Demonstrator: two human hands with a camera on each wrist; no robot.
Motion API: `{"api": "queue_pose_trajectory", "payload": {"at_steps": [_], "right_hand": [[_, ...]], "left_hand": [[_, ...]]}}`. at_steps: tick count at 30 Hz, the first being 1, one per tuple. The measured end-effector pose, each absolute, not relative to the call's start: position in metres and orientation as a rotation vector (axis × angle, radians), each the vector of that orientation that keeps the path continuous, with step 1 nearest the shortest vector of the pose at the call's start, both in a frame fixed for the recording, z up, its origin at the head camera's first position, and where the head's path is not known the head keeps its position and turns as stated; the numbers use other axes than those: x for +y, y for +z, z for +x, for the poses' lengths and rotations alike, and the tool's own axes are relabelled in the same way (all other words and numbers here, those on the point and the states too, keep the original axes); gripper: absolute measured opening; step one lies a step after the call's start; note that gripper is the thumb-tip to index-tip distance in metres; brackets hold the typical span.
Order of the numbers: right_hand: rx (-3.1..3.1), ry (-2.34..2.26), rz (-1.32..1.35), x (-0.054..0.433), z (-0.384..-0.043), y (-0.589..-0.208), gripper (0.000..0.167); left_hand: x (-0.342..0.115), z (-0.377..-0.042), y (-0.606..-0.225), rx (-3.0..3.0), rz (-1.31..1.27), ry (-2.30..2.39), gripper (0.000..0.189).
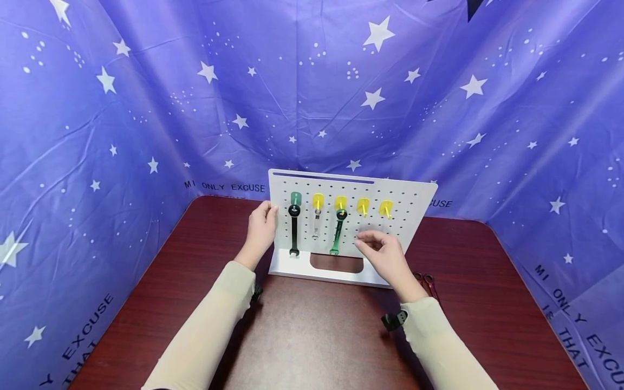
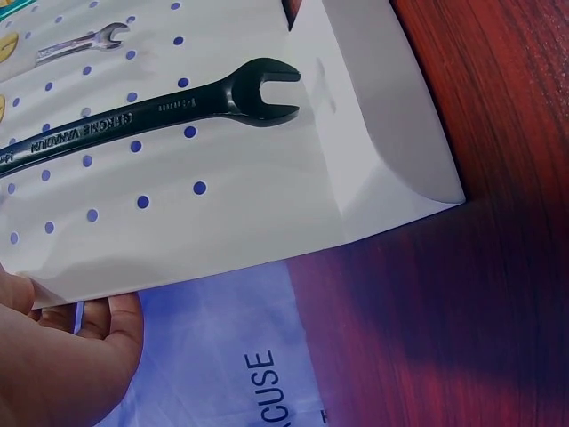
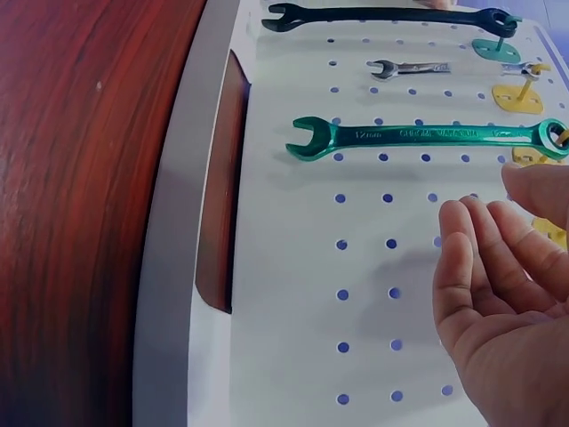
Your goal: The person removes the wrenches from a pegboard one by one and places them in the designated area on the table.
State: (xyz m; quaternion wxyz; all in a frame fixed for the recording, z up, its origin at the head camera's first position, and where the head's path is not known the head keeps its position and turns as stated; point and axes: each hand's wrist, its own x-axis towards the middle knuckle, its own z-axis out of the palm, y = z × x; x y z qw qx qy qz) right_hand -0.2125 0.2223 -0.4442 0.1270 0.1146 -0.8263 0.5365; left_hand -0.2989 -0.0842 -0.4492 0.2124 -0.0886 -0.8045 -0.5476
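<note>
A white pegboard (image 1: 404, 227) stands upright on its base. My left hand (image 1: 261, 230) pinches its left edge, thumb on the front and fingers behind, as the left wrist view shows. From a green hook (image 1: 296, 198) hangs a black wrench (image 1: 294, 233). Beside it a small silver wrench (image 3: 427, 68) and a green wrench (image 3: 427, 136) hang on yellow hooks. Two more yellow hooks (image 1: 363, 207) to the right bear nothing. My right hand (image 1: 385, 254) is in front of the board, right of the green wrench, its fingers loosely bent and nothing between them.
Red tools with round ends (image 1: 429, 280) lie on the dark red table (image 1: 312, 336), partly hidden behind my right wrist. A purple curtain (image 1: 302, 81) with white stars surrounds the table. The board's base (image 1: 287, 264) has a cut-out opening.
</note>
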Motion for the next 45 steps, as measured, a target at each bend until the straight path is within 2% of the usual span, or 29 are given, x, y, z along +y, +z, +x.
{"api": "queue_pose_trajectory", "payload": {"at_steps": [21, 29, 45], "right_hand": [[-2.371, 1.596, 0.347, 0.212, -0.220, -0.438, 0.022], [-2.386, 1.574, 0.361, 0.192, -0.201, -0.403, 0.019], [-2.364, 1.602, 0.381, 0.195, -0.229, -0.434, 0.023]], "left_hand": [[-0.083, -0.299, -0.447, -2.256, -0.220, -1.521, 0.015], [-0.084, -0.299, -0.448, -2.258, -0.212, -1.522, 0.014], [-0.085, -0.297, -0.446, -2.257, -0.229, -1.511, 0.014]]}}
